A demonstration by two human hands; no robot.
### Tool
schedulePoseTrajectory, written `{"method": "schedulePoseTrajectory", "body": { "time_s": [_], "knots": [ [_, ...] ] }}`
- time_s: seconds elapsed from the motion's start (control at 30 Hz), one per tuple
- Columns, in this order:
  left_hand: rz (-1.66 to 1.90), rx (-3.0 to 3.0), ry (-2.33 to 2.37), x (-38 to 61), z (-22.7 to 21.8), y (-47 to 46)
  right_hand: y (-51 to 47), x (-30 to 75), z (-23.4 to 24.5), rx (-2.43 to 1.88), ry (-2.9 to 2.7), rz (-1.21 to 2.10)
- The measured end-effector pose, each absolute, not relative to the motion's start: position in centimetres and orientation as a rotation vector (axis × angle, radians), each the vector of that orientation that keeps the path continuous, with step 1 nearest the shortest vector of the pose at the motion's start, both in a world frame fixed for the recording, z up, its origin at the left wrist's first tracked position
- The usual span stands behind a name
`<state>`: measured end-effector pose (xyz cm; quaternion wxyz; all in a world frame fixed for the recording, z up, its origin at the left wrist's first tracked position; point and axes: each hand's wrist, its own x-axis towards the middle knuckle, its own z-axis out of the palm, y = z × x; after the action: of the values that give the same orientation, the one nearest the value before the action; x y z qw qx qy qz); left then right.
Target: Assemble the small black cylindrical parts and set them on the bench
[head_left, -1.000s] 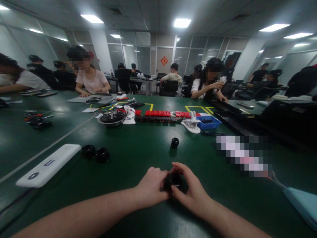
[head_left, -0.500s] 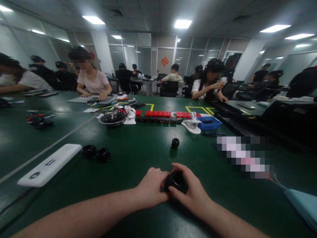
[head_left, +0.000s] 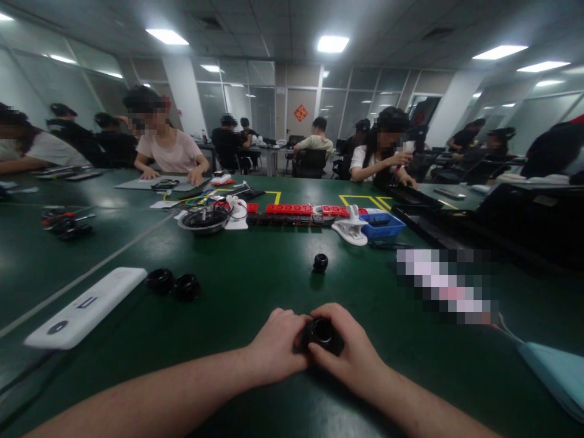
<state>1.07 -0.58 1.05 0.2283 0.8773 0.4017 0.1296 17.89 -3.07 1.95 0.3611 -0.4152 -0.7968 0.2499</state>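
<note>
Loose ring (head_left: 320,263) beyond hands (head_left: 358,353), free table (head_left: 255,267) beside

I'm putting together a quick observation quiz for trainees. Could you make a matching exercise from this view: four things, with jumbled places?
1. Right hand
2. Blue tray
3. Long white device
4. Single loose black part

A. Directly beside a white clip
B. Alone on the green tabletop, near the view's middle
C. Around a hollow black part
D. At the left, next to two black parts

Pairs: 1-C, 2-A, 3-D, 4-B
</note>
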Motion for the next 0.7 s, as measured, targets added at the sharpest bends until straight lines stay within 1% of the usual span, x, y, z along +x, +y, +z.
{"method": "schedulePoseTrajectory", "body": {
  "time_s": [0.17, 0.43, 0.7],
  "knots": [
    [0.288, 2.418, 1.167, 1.2, 1.38, -0.64, -3.3, 17.93, 2.1, -0.984, -2.159, 0.734],
    [0.324, 2.454, 1.113, 1.05, 0.77, -0.51, -2.97, 17.97, 2.02, -1.172, -2.064, 0.608],
    [0.324, 2.444, 1.108, 1.22, 0.85, -0.56, -2.96, 17.93, 2.1, -0.946, -2.04, 0.56]
  ]
}}
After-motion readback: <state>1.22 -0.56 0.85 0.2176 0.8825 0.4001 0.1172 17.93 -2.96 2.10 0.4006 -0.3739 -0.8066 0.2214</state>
